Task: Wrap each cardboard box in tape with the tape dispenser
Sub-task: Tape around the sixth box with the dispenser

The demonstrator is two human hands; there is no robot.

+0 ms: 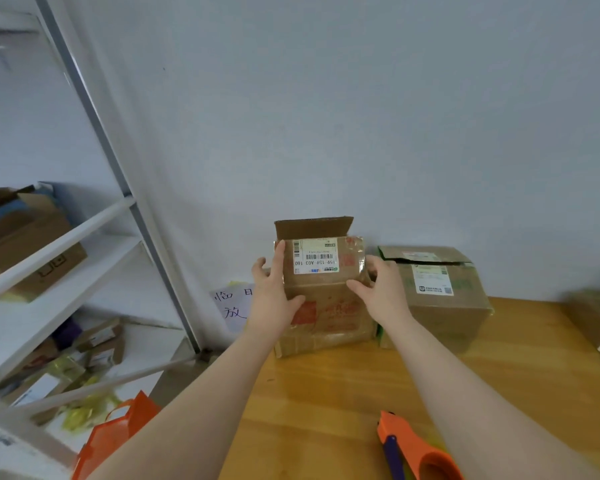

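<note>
Tape dispenser (416, 448): lies unheld on the surface (326, 393), nearest of all, beside the right forearm and well short of both hands.
Left hand (276, 289): is pressed flat against the left side of the cardboard box (326, 306), fingers straight and pointing up, thumb laid across the front face.
Right hand (378, 289): is wrapped round the box's right edge, fingers curled over it, thumb on the front.
Cardboard box: is clamped between the two hands and stands on the surface.
Far flap (314, 228): stands upright just beyond the fingertips, so the top is not yet closed.
Step in hand: is judged to be squaring the box for taping. The flap is best folded flat and pinned by one hand while the dispenser is fetched by the other, and the tape is best started on a side and drawn over the seam.
Second box (437, 299): sits just past the right hand; whether it touches the held box cannot be told.
</note>
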